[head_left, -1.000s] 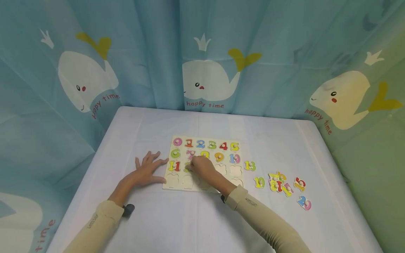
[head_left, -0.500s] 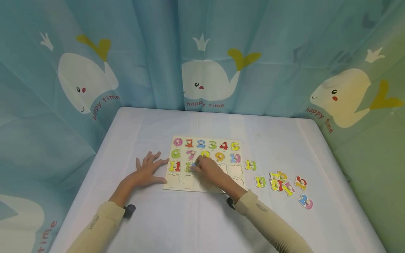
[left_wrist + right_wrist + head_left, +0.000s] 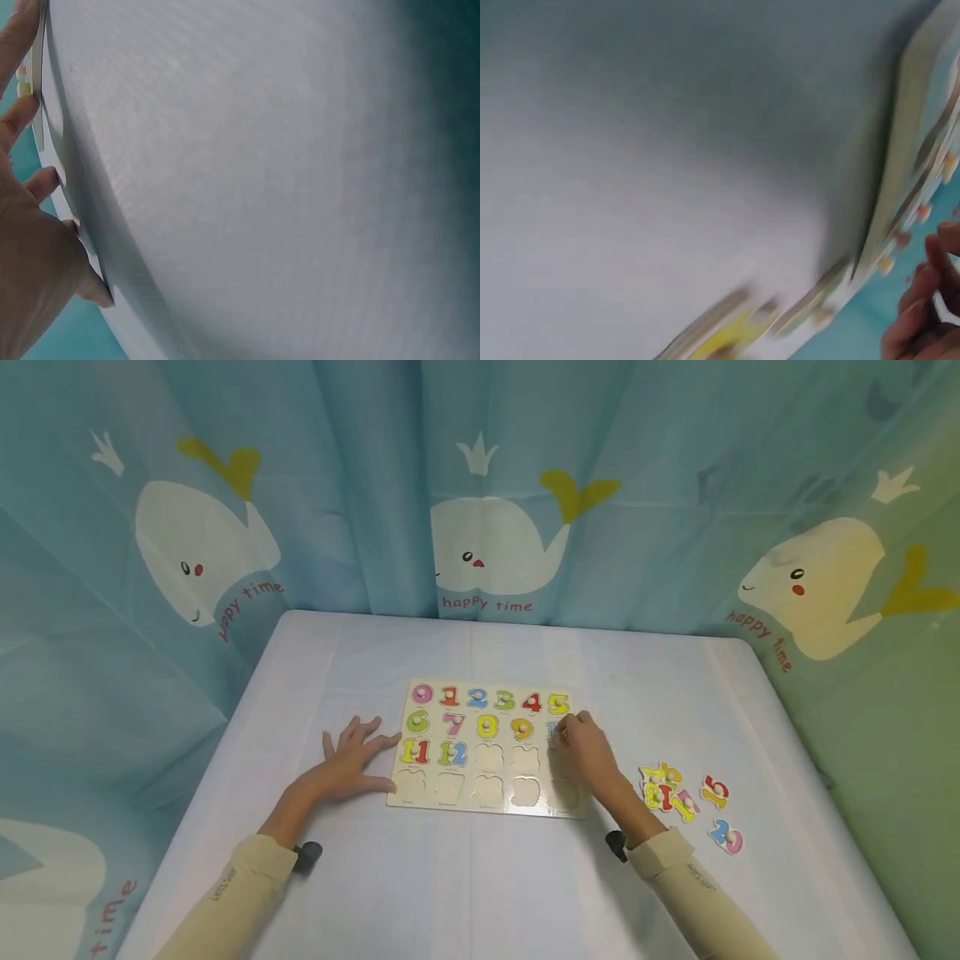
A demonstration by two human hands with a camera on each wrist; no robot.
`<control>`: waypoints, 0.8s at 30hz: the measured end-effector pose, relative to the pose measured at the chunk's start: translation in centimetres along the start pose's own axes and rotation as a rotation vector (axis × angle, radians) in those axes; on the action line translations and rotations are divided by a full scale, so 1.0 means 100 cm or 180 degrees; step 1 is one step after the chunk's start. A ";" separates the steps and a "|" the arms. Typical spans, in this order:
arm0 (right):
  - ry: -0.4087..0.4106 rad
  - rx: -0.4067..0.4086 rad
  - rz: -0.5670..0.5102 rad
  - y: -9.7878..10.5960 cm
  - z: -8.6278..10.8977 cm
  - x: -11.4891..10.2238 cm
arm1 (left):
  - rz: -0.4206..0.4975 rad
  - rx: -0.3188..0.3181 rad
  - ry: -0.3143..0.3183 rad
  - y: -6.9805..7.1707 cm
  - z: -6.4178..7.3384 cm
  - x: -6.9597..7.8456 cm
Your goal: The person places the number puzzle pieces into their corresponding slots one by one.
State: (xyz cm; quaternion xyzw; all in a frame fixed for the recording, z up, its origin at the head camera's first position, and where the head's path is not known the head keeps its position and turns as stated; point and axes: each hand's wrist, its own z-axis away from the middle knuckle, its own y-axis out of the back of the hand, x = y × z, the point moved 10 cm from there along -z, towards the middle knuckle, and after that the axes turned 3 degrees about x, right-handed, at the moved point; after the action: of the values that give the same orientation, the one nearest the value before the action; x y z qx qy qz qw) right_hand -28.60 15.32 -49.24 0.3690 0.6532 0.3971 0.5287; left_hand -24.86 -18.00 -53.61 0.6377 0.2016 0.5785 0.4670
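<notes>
A wooden number puzzle board lies on the table, with knobbed pieces in its two upper rows. The 11 piece and the 12 piece sit in the third row, beside bare recesses. My left hand is spread at the board's left edge, forefinger and thumb touching it. My right hand hovers over the right edge near the 10 piece, fingers bent, nothing visible between them. In the right wrist view, a green piece and a yellow piece lie beside the board, hidden in the head view by my hand.
A small overlapping pile of number pieces lies right of the board. The 15 piece and the 20 piece lie further right. A whale-printed curtain hangs behind the white table.
My right hand has left the 12 piece, which now lies in its recess, and moved right across the board to the right edge. My left hand has stayed in place.
</notes>
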 end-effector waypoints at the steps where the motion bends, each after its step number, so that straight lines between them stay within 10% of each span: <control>1: -0.0111 0.0017 0.0111 0.004 0.001 0.009 | 0.0000 0.0000 -0.0003 0.000 0.000 0.000; 12: -0.0962 -0.0524 0.0097 0.004 0.015 0.067 | -0.0056 0.0030 0.0018 0.002 0.000 0.001; 24: -0.0659 -0.0305 -0.0086 0.011 0.008 0.052 | -0.0083 0.0035 0.0025 -0.003 -0.001 -0.004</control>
State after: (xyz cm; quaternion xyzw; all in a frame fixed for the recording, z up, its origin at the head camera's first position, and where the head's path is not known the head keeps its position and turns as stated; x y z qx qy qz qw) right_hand -28.60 20.55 -50.37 0.3735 0.5803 0.3804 0.6157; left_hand -25.00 -18.14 -54.05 0.6354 0.2149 0.5737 0.4701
